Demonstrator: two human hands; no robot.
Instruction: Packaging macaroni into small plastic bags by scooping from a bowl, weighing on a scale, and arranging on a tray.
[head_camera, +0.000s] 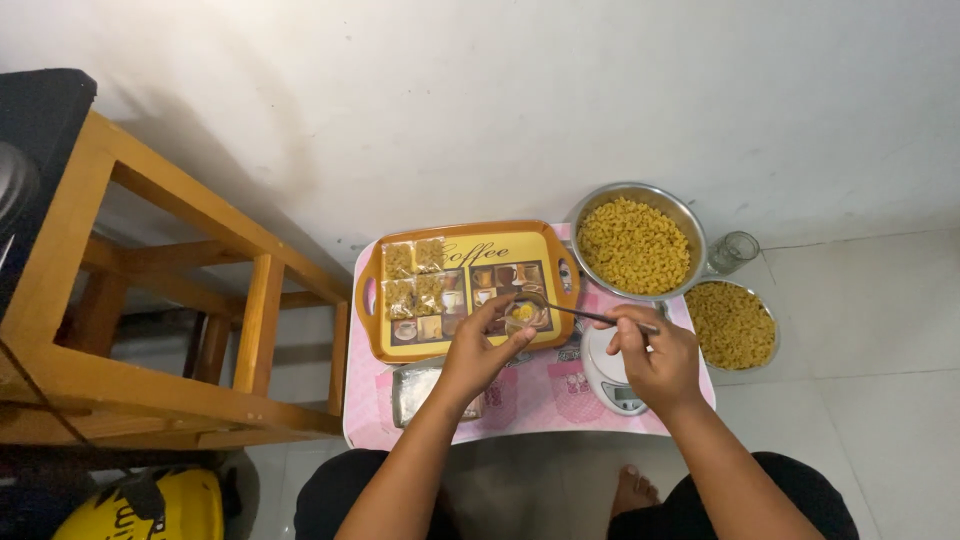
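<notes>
My left hand (478, 352) holds a small clear bag (522, 312) with a little yellow macaroni in it, over the right side of an orange-rimmed yellow tray (372, 262). My right hand (652, 356) grips a thin metal spoon (590, 316) whose tip reaches into the bag's mouth. Several filled small packets of macaroni (416, 276) lie in the tray's left part. A white kitchen scale (610, 380) sits under my right hand.
A large steel bowl of macaroni (636, 244) and a smaller one (734, 324) stand at the right, with a glass jar (734, 250) between them. A metal tin (416, 388) lies on the pink table (530, 410). A wooden frame (170, 300) stands left, a yellow helmet (150, 508) below it.
</notes>
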